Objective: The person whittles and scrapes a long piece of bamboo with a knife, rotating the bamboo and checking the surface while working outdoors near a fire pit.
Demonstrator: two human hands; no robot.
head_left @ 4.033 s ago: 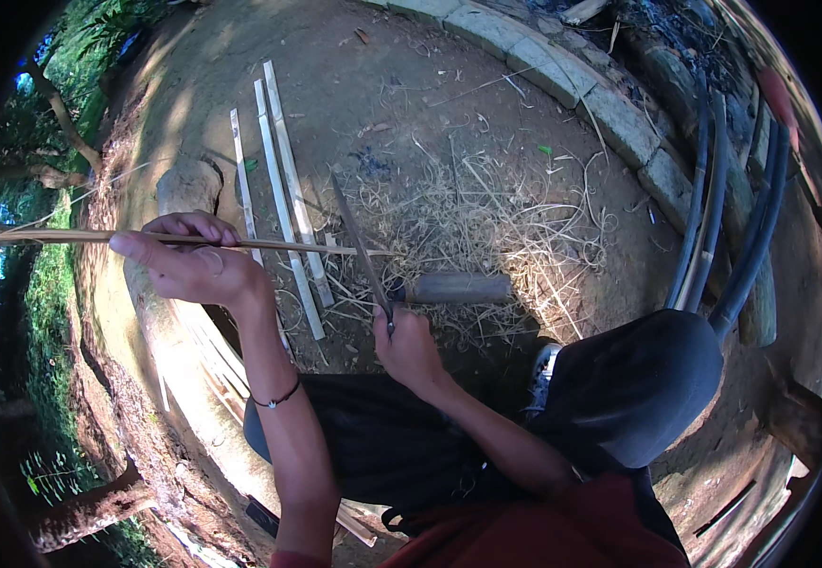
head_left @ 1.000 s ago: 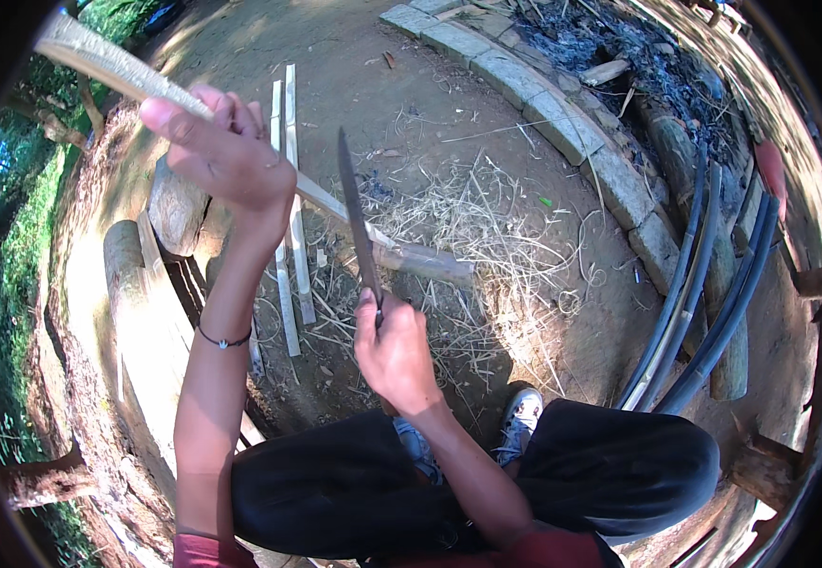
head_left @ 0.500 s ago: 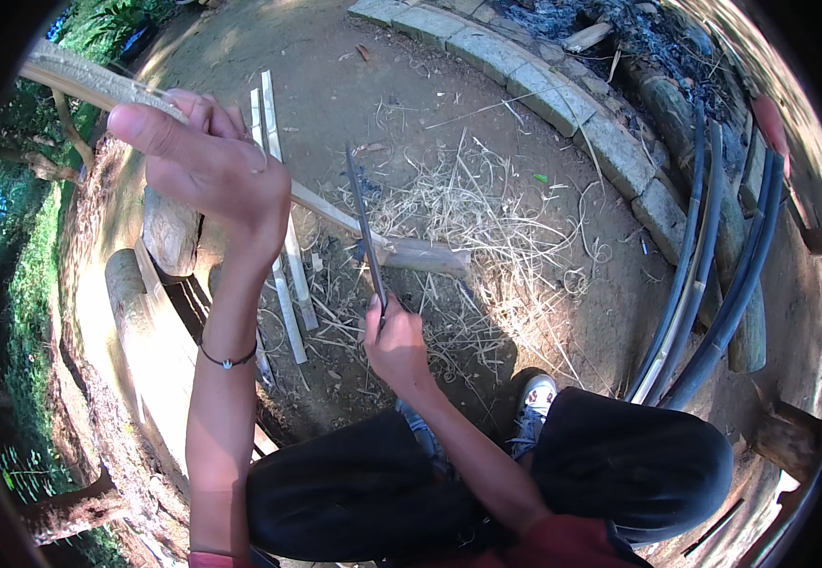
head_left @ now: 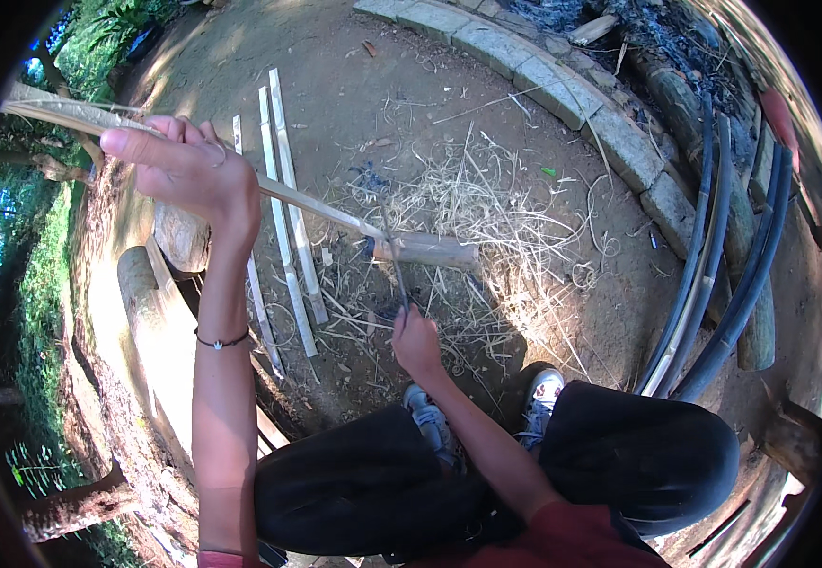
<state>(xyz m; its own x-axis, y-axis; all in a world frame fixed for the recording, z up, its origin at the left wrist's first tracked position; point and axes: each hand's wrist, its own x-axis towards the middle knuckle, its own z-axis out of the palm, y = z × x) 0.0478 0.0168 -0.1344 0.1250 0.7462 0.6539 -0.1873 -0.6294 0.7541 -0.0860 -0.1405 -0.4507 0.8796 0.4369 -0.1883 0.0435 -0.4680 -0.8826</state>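
Observation:
My left hand (head_left: 201, 175), raised at the upper left, is closed round a long pale bamboo strip (head_left: 321, 207). That strip slopes down to the right, its far end at a short bamboo log piece (head_left: 437, 250) lying on the ground. Low in the middle, my right hand (head_left: 416, 343) grips a knife by its handle, which the fingers mostly hide. Its thin dark blade (head_left: 397, 273) points away from me and crosses near the strip's end at the log piece. Motion blurs the blade's tip, and whether the edge touches the strip I cannot tell.
Curly shavings (head_left: 524, 237) cover the dirt around the log piece. Several split strips (head_left: 288, 222) lie left of it. A curved stone border (head_left: 562, 95) runs behind, near ash and charred logs. Dark bamboo poles (head_left: 742, 293) lie at right; my shoes (head_left: 543, 393) are close below.
My left hand has shifted left with the strip. The knife has swung from above the log piece's left end down to the strip's end, my right hand moving right and nearer me.

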